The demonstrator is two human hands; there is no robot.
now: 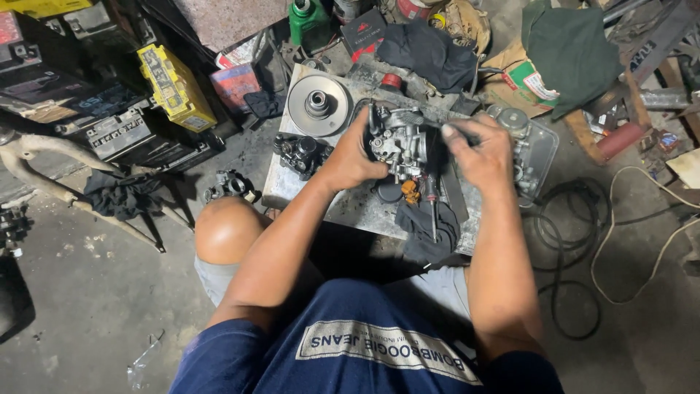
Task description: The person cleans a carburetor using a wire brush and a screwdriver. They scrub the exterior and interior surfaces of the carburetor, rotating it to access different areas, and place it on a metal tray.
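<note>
My left hand (355, 155) grips a grey metal carburetor (397, 138) from its left side, holding it above a worn low work block (313, 191). My right hand (477, 151) is at the carburetor's right side, fingers curled on a small dark part against it. Below the hands lie a dark rag (426, 226), a screwdriver (432, 208) with a dark shaft, and a small orange piece (410, 191) on the block.
A round metal pulley disc (318, 104) and a small black engine part (300, 153) sit left of the hands. A clear tray (537, 149) holds parts at right. Batteries (175, 87), a green bottle (306, 20), rags, cables (569, 241) and my bare knee (226, 230) surround the block.
</note>
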